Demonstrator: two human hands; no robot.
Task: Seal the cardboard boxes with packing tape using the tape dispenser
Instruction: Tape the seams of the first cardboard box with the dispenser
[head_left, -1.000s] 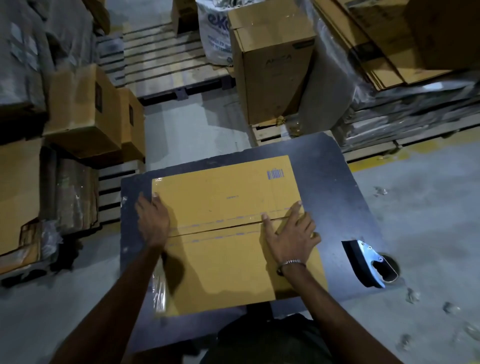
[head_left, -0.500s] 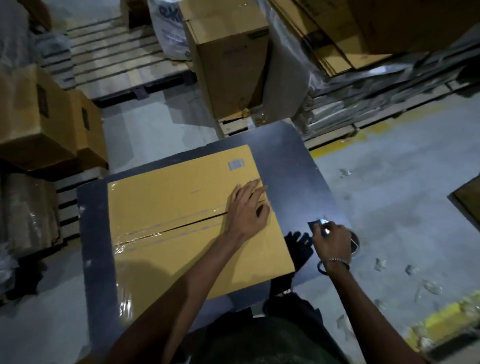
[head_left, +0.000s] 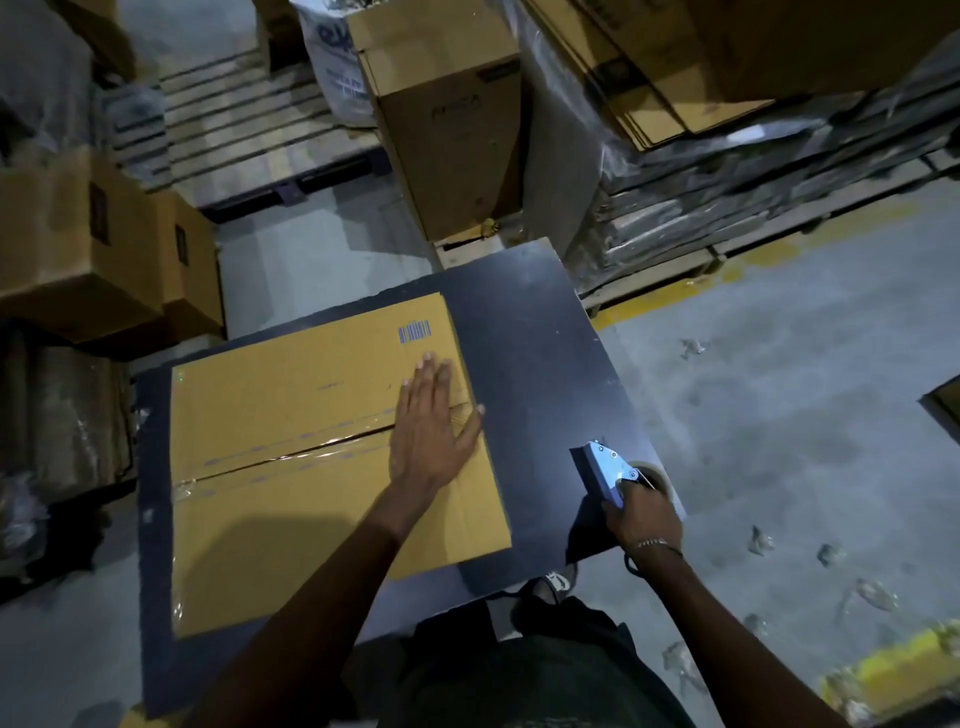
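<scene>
Warehouse floor stretches all around, crowded with wooden pallets (head_left: 249, 140), stacked brown cartons (head_left: 88, 249) and wrapped bundles of flat cardboard, so the sealing work happens on a dark table (head_left: 535, 332) set in the middle as a raised bench. On it lies the cardboard box (head_left: 311, 467), flaps folded shut, its centre seam running left to right with a shiny strip of tape already visible over the left part of it. The left hand (head_left: 431, 431) lies flat on the right end of that seam, fingers straight and spread, most likely pressing the flaps down so they stay level and the box does not slide. The right hand (head_left: 641, 512) curls round the handle of the tape dispenser (head_left: 605, 467) at the table's right edge, well apart from the box, blade end pointing away from the person, apparently ready to be brought across to the seam.
</scene>
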